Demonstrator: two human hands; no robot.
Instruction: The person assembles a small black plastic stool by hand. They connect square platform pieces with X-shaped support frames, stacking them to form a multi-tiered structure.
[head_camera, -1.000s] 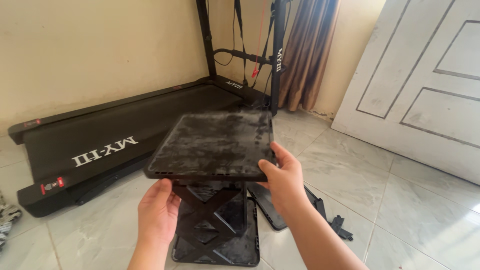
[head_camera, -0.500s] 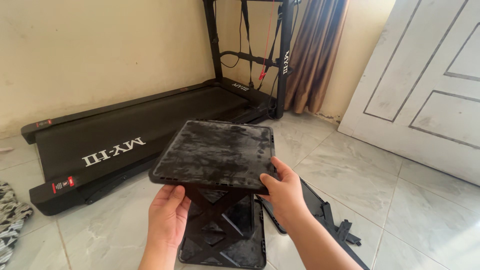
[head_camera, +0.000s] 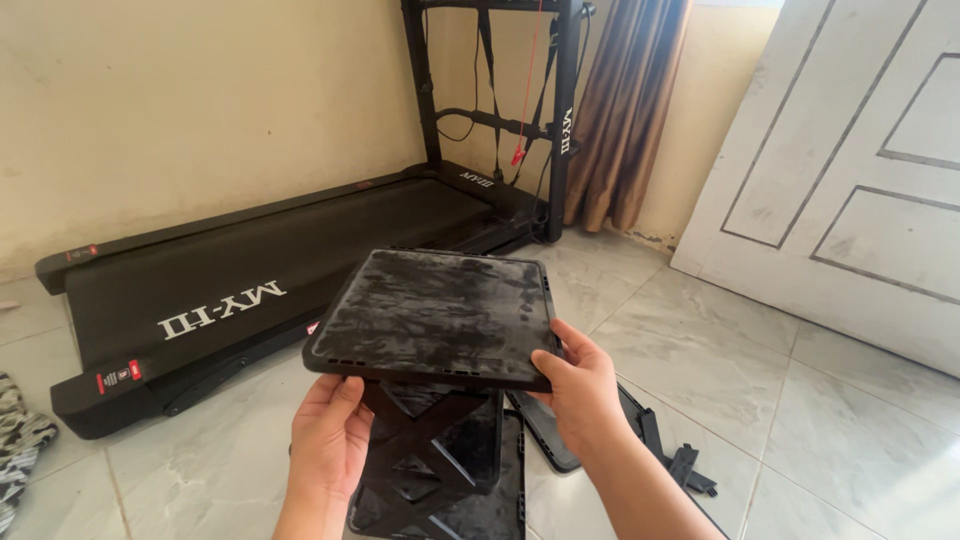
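Observation:
I hold a dusty black plastic shelf panel (head_camera: 440, 315) flat in front of me, its smudged top facing up. My left hand (head_camera: 330, 440) grips its near left edge from below. My right hand (head_camera: 580, 390) grips its near right corner, thumb on the rim. Directly under the panel stands a black cross-braced side frame (head_camera: 425, 455) on another black panel (head_camera: 495, 510) that lies on the floor. Whether the held panel touches the frame is unclear.
A black treadmill (head_camera: 250, 280) lies along the left wall, with its upright frame (head_camera: 490, 110) at the back. More black plastic parts (head_camera: 650, 440) lie on the tiled floor to my right. A white door (head_camera: 860, 180) leans at right, a brown curtain (head_camera: 625, 110) hangs behind.
The view has tilted and shifted slightly; the panel stays in both hands above the frame, now a little lower in view and more level.

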